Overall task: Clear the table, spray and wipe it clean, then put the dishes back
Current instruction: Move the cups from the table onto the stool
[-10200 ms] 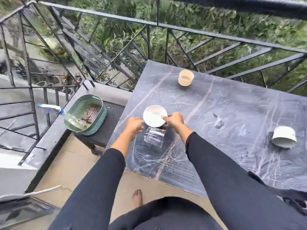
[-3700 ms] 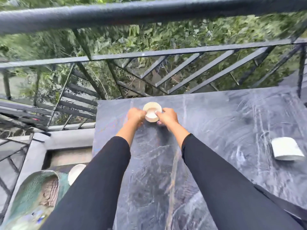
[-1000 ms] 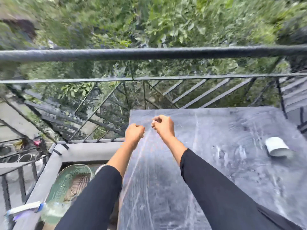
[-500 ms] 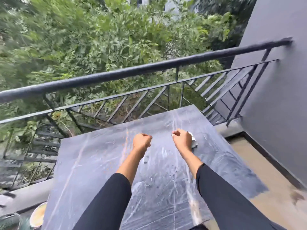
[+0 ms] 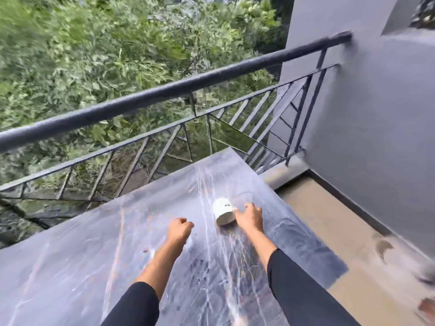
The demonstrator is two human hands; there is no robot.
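A white cup (image 5: 223, 211) lies on its side on the dark marble table (image 5: 98, 252), near the table's far right corner, with its mouth facing me. My right hand (image 5: 249, 217) rests just right of the cup with fingers spread, its thumb side against the cup's wall; it is not closed around it. A faint clear outline, possibly a glass (image 5: 243, 198), shows just beyond my fingers. My left hand (image 5: 180, 230) hovers over the table left of the cup, curled into a fist with nothing visible in it.
A black metal railing (image 5: 164, 95) runs along the table's far edge. A grey wall (image 5: 376, 137) stands at the right, with a strip of tan floor (image 5: 329, 222) between it and the table's right edge. The tabletop shows wet streaks.
The view has swung further right. My right hand went from a fist to spread fingers beside the white cup. My left hand stays fisted.
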